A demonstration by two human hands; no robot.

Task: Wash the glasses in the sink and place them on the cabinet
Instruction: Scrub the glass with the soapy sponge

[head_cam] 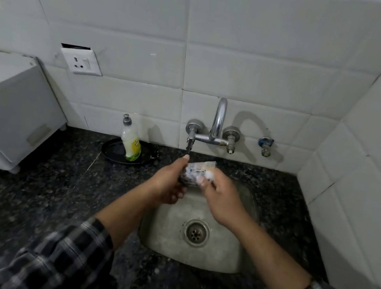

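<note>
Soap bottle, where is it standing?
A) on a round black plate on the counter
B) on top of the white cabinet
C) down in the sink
A: the soap bottle stands upright on the black plate, which lies on the dark counter left of the tap.

White tiled walls (pixel 245 31), dark granite counter (pixel 37 186).

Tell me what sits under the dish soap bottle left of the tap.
The bottle stands on a round black dish on the dark stone counter. The dish's patch beneath the bottle's base is covered, so nothing there can be checked.
</note>
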